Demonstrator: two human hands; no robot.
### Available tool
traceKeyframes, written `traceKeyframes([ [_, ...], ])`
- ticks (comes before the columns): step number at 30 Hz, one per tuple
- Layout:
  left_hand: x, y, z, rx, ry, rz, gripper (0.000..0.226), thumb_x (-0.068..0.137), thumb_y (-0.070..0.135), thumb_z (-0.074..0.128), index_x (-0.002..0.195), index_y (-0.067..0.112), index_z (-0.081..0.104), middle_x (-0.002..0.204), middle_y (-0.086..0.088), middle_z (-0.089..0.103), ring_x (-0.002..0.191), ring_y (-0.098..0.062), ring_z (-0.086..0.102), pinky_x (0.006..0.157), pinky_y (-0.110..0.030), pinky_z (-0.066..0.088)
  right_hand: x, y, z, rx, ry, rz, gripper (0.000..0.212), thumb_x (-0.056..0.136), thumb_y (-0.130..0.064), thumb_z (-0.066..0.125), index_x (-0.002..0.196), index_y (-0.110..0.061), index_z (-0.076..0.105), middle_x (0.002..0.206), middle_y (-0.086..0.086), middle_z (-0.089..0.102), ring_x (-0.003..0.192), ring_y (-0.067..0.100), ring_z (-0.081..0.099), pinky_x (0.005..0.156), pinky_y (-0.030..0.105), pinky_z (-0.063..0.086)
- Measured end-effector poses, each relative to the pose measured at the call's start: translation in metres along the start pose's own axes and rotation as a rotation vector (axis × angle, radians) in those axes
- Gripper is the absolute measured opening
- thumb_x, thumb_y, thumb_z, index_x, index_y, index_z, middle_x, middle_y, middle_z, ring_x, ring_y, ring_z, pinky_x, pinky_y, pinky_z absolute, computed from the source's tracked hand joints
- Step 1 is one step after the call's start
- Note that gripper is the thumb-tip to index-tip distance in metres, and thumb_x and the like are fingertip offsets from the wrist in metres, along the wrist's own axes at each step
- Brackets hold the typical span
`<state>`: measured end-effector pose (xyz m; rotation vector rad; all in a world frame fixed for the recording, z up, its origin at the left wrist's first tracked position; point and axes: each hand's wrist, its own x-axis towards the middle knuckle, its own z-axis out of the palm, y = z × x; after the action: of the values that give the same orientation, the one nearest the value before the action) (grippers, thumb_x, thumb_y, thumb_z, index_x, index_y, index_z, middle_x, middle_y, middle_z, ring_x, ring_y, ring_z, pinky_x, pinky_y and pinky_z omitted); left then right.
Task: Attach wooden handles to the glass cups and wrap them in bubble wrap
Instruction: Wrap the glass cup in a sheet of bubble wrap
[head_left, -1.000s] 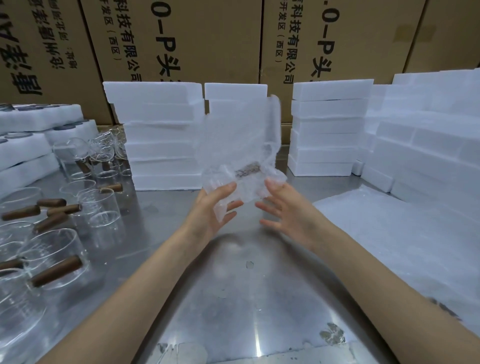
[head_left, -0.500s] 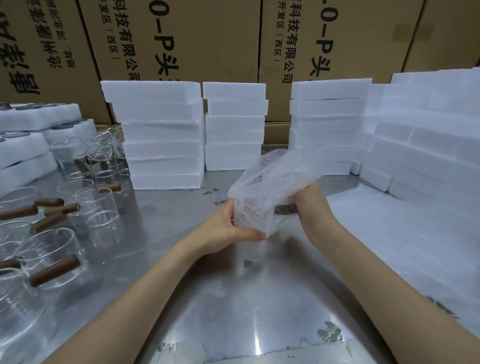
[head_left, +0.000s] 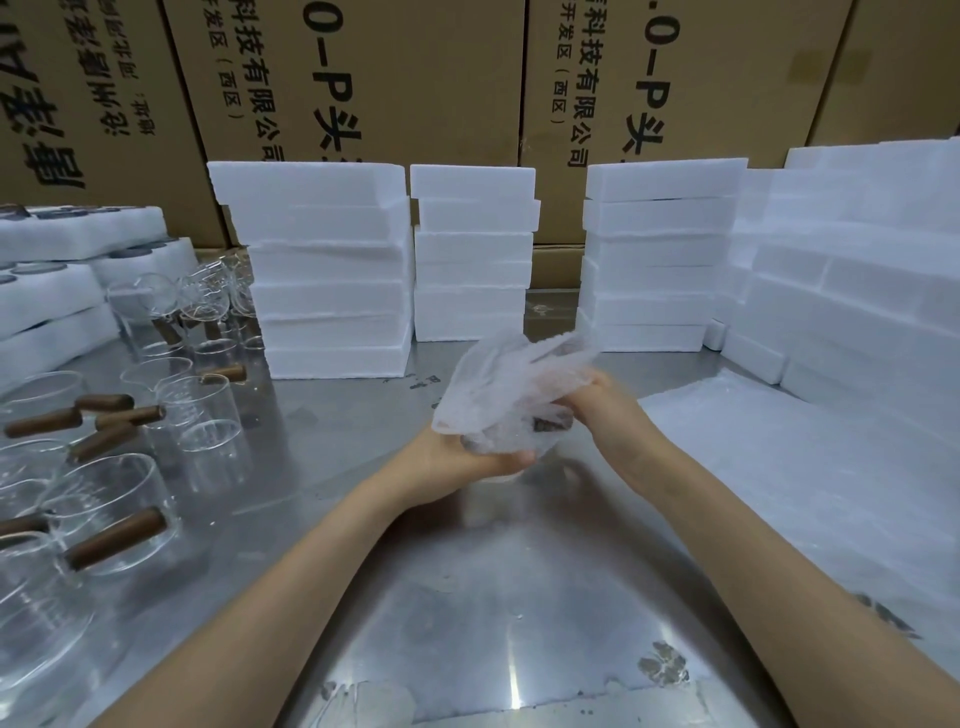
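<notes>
Both hands hold one bundle of bubble wrap (head_left: 511, 387) above the middle of the metal counter (head_left: 467, 597). The left hand (head_left: 457, 460) supports it from below, with fingers curled around the bottom. The right hand (head_left: 605, 408) has its grip closed on the right side of the wrap. Something dark shows through the wrap; a cup inside is not clearly visible. More glass cups with wooden handles (head_left: 111, 535) stand on the left of the counter. White foam blocks (head_left: 332, 270) are stacked behind.

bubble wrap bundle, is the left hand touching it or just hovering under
Touching. The head view shows the left hand cupped under the bubble wrap bundle, its fingers pressed against the underside with no gap.
</notes>
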<state>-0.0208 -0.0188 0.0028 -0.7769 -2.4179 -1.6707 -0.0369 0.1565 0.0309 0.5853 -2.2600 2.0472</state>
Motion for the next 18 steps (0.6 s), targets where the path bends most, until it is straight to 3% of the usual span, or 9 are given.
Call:
traceKeyframes([
  [3, -0.001, 0.001, -0.003, -0.076, -0.019, 0.013, 0.045, 0.083, 0.021, 0.070, 0.126, 0.021, 0.058, 0.126, 0.005, 0.063, 0.122, -0.010, 0.055, 0.102, -0.024, 0.042, 0.000, 0.001, 0.002, -0.067, -0.011, 0.050, 0.020, 0.089, -0.015, 0.053, 0.093, -0.019, 0.073, 0.098, -0.001, 0.073, 0.087, 0.004, 0.066, 0.078, 0.017, 0.049],
  [7, -0.003, 0.003, -0.005, -0.145, -0.025, -0.042, 0.045, 0.080, 0.019, 0.070, 0.123, 0.025, 0.058, 0.122, 0.011, 0.066, 0.117, -0.005, 0.058, 0.092, -0.014, 0.043, -0.001, 0.001, 0.003, -0.108, -0.047, 0.013, 0.045, 0.093, -0.015, 0.050, 0.062, -0.037, 0.073, 0.071, -0.028, 0.068, 0.069, -0.016, 0.061, 0.061, 0.001, 0.043],
  [9, -0.003, 0.004, -0.005, -0.174, -0.033, -0.071, 0.041, 0.080, 0.019, 0.070, 0.119, 0.029, 0.060, 0.119, 0.014, 0.067, 0.114, -0.002, 0.059, 0.087, -0.009, 0.043, -0.003, -0.001, 0.007, -0.135, -0.085, -0.016, 0.043, 0.095, -0.017, 0.049, 0.064, -0.034, 0.072, 0.070, -0.025, 0.069, 0.068, -0.014, 0.061, 0.060, 0.001, 0.043],
  [11, -0.003, 0.005, -0.005, -0.211, -0.033, -0.109, 0.042, 0.077, 0.025, 0.071, 0.118, 0.032, 0.060, 0.117, 0.017, 0.067, 0.112, 0.001, 0.059, 0.085, -0.008, 0.045, -0.002, 0.000, 0.013, -0.232, -0.102, -0.028, 0.029, 0.095, -0.022, 0.050, 0.080, -0.022, 0.074, 0.088, -0.009, 0.072, 0.084, 0.003, 0.065, 0.076, 0.016, 0.051],
  [13, -0.003, 0.004, -0.005, -0.228, -0.028, -0.143, 0.049, 0.074, 0.031, 0.073, 0.121, 0.030, 0.060, 0.118, 0.015, 0.067, 0.112, 0.000, 0.059, 0.088, -0.013, 0.047, 0.001, 0.004, 0.013, -0.396, -0.082, -0.043, 0.030, 0.095, -0.024, 0.050, 0.083, -0.006, 0.071, 0.096, 0.001, 0.061, 0.095, 0.021, 0.057, 0.087, 0.033, 0.047],
  [14, -0.003, 0.004, -0.006, -0.233, -0.034, -0.154, 0.052, 0.074, 0.032, 0.073, 0.124, 0.028, 0.059, 0.120, 0.013, 0.066, 0.114, -0.002, 0.059, 0.091, -0.016, 0.047, 0.003, 0.007, 0.012, -0.466, -0.058, -0.050, 0.032, 0.095, -0.024, 0.050, 0.075, -0.007, 0.069, 0.093, -0.002, 0.054, 0.096, 0.021, 0.051, 0.088, 0.034, 0.044],
  [16, -0.001, 0.004, -0.006, -0.253, -0.045, -0.168, 0.057, 0.075, 0.029, 0.072, 0.129, 0.021, 0.056, 0.123, 0.007, 0.066, 0.117, -0.007, 0.058, 0.096, -0.022, 0.046, 0.002, 0.008, 0.012, -0.553, -0.017, -0.075, 0.039, 0.094, -0.023, 0.051, 0.056, -0.022, 0.059, 0.089, -0.011, 0.046, 0.101, 0.014, 0.042, 0.088, 0.029, 0.038],
  [18, 0.001, 0.004, -0.006, -0.299, -0.035, -0.189, 0.059, 0.074, 0.023, 0.070, 0.130, 0.015, 0.055, 0.125, 0.001, 0.065, 0.121, -0.014, 0.057, 0.106, -0.034, 0.041, 0.000, 0.009, 0.011, -0.627, -0.018, -0.123, 0.038, 0.093, -0.026, 0.052, 0.055, -0.030, 0.057, 0.091, -0.017, 0.045, 0.102, 0.007, 0.036, 0.086, 0.024, 0.034],
])
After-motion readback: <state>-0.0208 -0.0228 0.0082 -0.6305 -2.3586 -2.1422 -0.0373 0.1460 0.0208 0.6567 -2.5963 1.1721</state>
